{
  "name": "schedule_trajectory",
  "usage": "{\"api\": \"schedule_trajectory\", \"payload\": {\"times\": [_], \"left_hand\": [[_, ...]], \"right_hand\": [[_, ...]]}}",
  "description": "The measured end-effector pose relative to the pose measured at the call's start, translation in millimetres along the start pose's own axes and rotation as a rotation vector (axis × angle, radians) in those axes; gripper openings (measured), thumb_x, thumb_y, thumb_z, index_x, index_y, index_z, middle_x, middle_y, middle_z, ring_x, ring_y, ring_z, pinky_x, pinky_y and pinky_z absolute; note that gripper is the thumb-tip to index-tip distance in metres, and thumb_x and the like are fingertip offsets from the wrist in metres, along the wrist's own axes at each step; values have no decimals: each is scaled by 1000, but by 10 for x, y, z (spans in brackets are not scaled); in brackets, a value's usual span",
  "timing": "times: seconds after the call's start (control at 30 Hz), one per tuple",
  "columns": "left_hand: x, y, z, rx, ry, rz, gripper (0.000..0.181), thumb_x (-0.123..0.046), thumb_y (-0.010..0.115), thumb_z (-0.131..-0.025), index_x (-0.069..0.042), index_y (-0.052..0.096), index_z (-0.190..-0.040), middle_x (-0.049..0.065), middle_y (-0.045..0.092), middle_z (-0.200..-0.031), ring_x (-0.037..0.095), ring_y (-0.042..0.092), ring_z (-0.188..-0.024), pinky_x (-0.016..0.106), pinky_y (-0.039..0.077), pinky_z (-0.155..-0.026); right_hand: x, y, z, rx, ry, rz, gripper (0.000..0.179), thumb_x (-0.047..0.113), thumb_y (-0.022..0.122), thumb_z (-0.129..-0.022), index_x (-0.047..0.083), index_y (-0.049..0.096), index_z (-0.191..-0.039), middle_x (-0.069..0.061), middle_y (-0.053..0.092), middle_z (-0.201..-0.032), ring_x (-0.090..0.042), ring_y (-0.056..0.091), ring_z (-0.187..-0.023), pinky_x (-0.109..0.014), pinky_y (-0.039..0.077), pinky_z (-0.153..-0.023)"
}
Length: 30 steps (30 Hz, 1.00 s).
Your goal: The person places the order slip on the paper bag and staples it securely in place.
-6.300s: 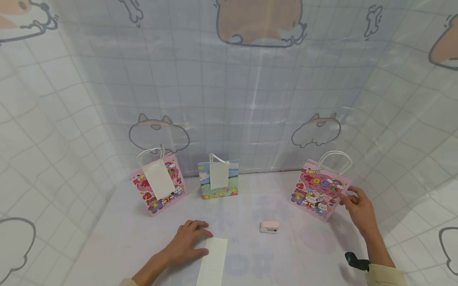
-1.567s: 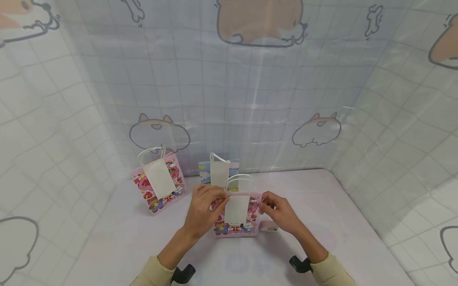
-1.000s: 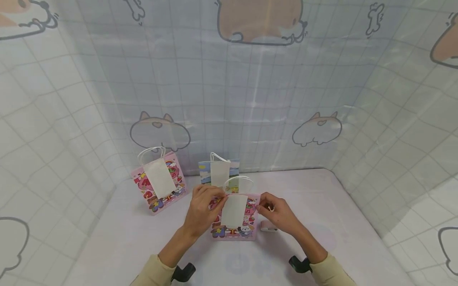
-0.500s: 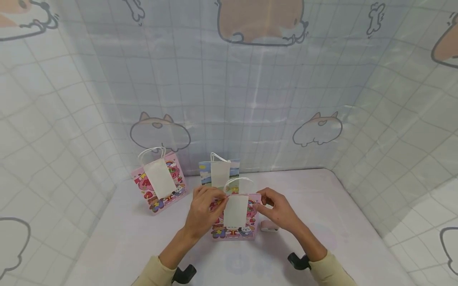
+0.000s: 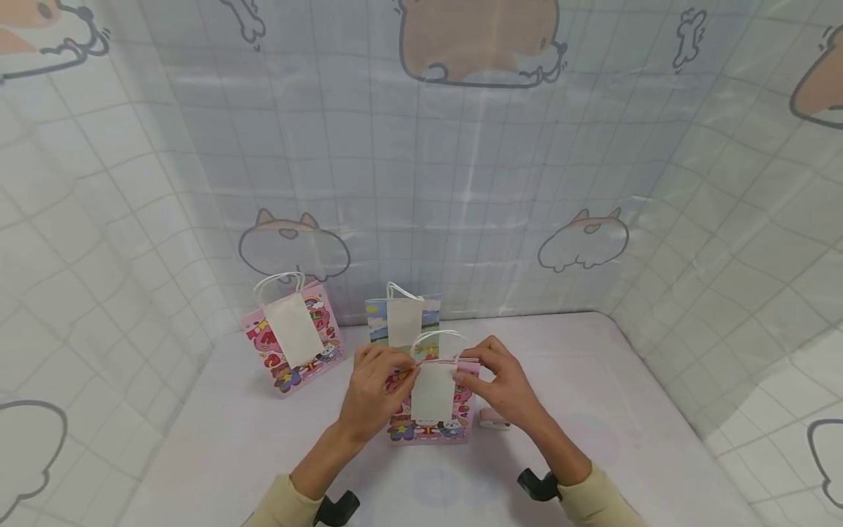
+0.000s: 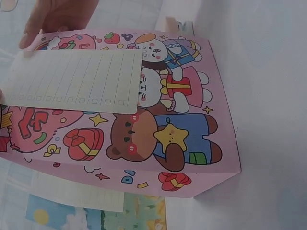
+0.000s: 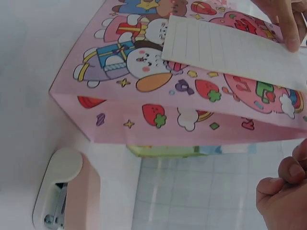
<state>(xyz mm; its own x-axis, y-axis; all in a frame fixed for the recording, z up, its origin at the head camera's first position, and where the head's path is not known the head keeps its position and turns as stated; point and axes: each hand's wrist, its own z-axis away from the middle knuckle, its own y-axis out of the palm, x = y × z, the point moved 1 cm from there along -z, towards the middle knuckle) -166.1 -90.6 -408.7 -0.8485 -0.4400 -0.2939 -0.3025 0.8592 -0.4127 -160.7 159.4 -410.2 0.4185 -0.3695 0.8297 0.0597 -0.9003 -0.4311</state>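
Observation:
A pink cartoon-print gift bag (image 5: 431, 433) with white cord handles stands upright in the middle of the table. A lined paper slip (image 5: 432, 391) with small checkboxes lies flat against its front, its top end at the bag's rim. My left hand (image 5: 372, 388) pinches the slip's upper left corner and the rim between thumb and fingers. At the slip's upper right, my right hand (image 5: 503, 384) holds the rim, thumb in front and fingers behind. Partly behind my right hand lies a pink and white stapler (image 5: 494, 419), clearer in the right wrist view (image 7: 72, 191).
A second pink gift bag (image 5: 332, 322) with a white slip on its front stands tilted at the back left. Behind the held bag is a smaller landscape-print gift bag (image 5: 431, 311), also bearing a slip. Grid-patterned curtain (image 5: 421, 183) encloses the table (image 5: 593, 366).
Since the earliest frame, the pink bag has come from the right to the middle and the slip from the table onto its front. Lately my right hand has moved left along the rim.

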Motion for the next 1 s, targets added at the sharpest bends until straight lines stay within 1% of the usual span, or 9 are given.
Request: {"api": "schedule_trajectory", "payload": {"times": [0.23, 0.37, 0.47, 0.53, 0.6, 0.67, 0.73, 0.83, 1.0], "left_hand": [[-9, 11, 6, -21, 10, -5, 36, -2, 87, -71, -10, 69, -101, -3, 72, -95, 19, 62, -95, 41, 38, -94], [22, 29, 25, -44, 1, -30, 35, -13, 87, -76, -10, 69, -105, 1, 69, -104, 22, 59, -102, 43, 36, -94], [57, 44, 40, -17, -60, -45, 47, -34, 83, -83, -8, 64, -118, 7, 61, -119, 25, 54, -111, 45, 33, -94], [81, 52, 44, 32, -129, -47, 59, -45, 80, -85, -9, 60, -127, 7, 58, -125, 24, 53, -113, 46, 32, -95], [99, 54, 40, 91, -203, -41, 65, -50, 79, -83, -11, 59, -131, 3, 62, -124, 21, 54, -113, 47, 31, -95], [108, 51, 32, 138, -247, -35, 61, -46, 83, -80, -13, 63, -128, -2, 68, -117, 18, 57, -108, 47, 31, -94], [117, 48, 32, 161, -263, -25, 50, -42, 84, -80, -14, 70, -119, -5, 73, -107, 16, 59, -104, 46, 31, -93], [117, 45, 31, 160, -260, -11, 35, -36, 85, -79, -16, 75, -105, -6, 75, -99, 14, 59, -100, 44, 31, -92], [120, 46, 34, 141, -262, 8, 25, -31, 86, -78, -20, 75, -98, -9, 74, -95, 13, 60, -98, 43, 31, -91]], "right_hand": [[19, 44, -22, -60, 23, 21, 10, 21, 78, -90, 24, 75, -99, 4, 54, -96, -14, 54, -106, -51, 48, -98], [38, 53, -26, -65, 24, 31, 10, 13, 77, -90, 16, 76, -100, -3, 55, -96, -19, 55, -105, -53, 48, -98], [156, 32, -15, -54, 3, 37, 9, 9, 75, -91, 10, 75, -100, -8, 55, -96, -24, 56, -104, -57, 48, -98], [150, 29, -16, -48, -9, 38, 9, 8, 74, -91, 9, 74, -100, -9, 56, -96, -26, 57, -103, -59, 47, -99], [130, 28, -13, -47, -23, 31, 8, 10, 74, -92, 11, 75, -100, -6, 55, -96, -25, 57, -103, -59, 48, -98], [28, 43, -18, -50, -25, 27, 9, 14, 75, -92, 17, 75, -100, -2, 56, -96, -21, 56, -103, -58, 48, -98], [-5, 47, -10, -54, -33, 17, 8, 19, 75, -92, 21, 75, -100, 3, 55, -96, -17, 56, -102, -56, 49, -97], [-22, 50, -2, -56, -37, 12, 7, 25, 75, -93, 25, 75, -99, 6, 55, -95, -15, 56, -101, -56, 50, -96], [-27, 53, 6, -60, -29, 15, 7, 29, 75, -92, 27, 75, -99, 8, 55, -94, -16, 56, -101, -58, 50, -95]]}}
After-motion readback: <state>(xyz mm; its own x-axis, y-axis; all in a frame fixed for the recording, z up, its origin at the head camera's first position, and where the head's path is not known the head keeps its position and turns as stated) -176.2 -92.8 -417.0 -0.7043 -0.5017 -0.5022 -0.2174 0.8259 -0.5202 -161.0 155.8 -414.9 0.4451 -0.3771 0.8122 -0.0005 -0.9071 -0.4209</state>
